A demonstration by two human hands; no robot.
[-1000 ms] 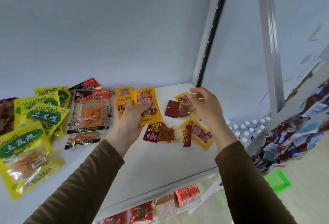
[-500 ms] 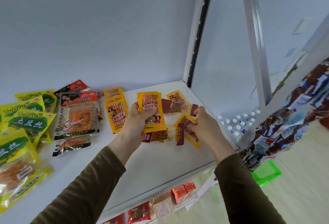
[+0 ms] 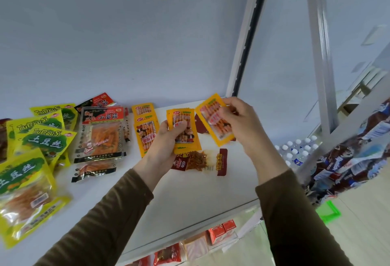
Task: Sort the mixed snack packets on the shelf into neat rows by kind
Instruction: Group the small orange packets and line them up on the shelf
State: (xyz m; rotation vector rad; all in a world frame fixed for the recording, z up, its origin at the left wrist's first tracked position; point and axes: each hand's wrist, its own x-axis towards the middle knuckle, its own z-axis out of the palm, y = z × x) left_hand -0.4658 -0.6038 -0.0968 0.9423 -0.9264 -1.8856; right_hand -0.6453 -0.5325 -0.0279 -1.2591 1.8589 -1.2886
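My left hand (image 3: 166, 139) grips a small stack of orange snack packets (image 3: 185, 128) above the white shelf (image 3: 190, 198). My right hand (image 3: 240, 122) pinches one more orange packet (image 3: 213, 121), tilted, just right of the stack. Two orange packets (image 3: 145, 130) lie in a column on the shelf to the left. A dark red packet with shredded snack (image 3: 198, 161) lies below the hands. Another dark red packet (image 3: 200, 125) is partly hidden behind the held ones.
Clear packets with red and black labels (image 3: 101, 136) lie left of the orange column. Several yellow-green packets (image 3: 38, 139) fill the far left. The shelf upright (image 3: 244, 39) stands at the back right. Water bottles (image 3: 295, 151) and a lower shelf with red boxes (image 3: 221, 232) sit below.
My right hand picked an orange packet off the shelf's right side and lifted it up beside the stack in my left hand. The left hand kept hold of its stack.
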